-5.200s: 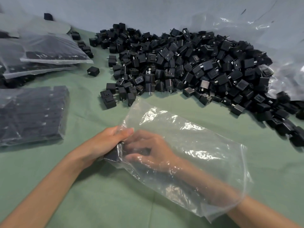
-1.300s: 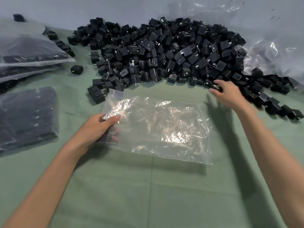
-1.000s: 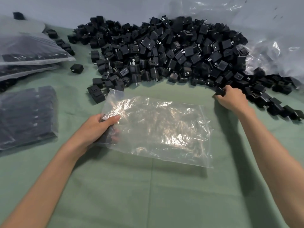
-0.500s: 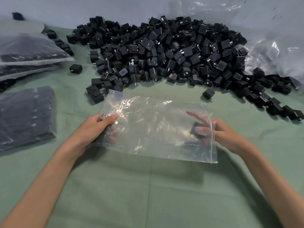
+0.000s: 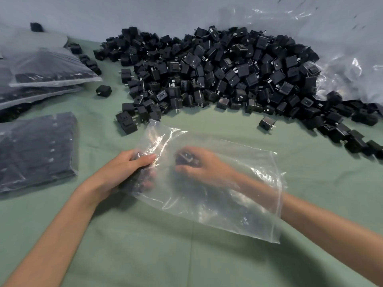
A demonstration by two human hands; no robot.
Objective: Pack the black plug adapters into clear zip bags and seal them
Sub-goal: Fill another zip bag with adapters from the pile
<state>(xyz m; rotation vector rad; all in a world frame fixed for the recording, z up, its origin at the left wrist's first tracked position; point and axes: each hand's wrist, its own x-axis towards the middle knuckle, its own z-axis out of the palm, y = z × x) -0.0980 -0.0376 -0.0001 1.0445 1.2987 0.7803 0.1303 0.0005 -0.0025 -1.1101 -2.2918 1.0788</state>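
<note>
Fingers of right hand (image 5: 207,167) pinching 1 adapter (image 5: 185,159) inside clear bag (image 5: 238,216), left hand (image 5: 122,170) gripping its corner — heap (image 5: 217,75) behind.

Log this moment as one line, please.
loading | right hand: inside zip bag, holding adapter | left hand: gripping bag end | bag unsealed

A muted sage-green cloth (image 5: 207,255) covers the table. The heap of plug adapters (image 5: 217,75) is matte black, with small silver prongs glinting here and there. The zip bag (image 5: 238,204) is colourless and see-through (white glare streaks its creases). At left, packed bags (image 5: 37,150) look smoky grey-black. The wall (image 5: 124,13) is pale blue-grey.
</note>
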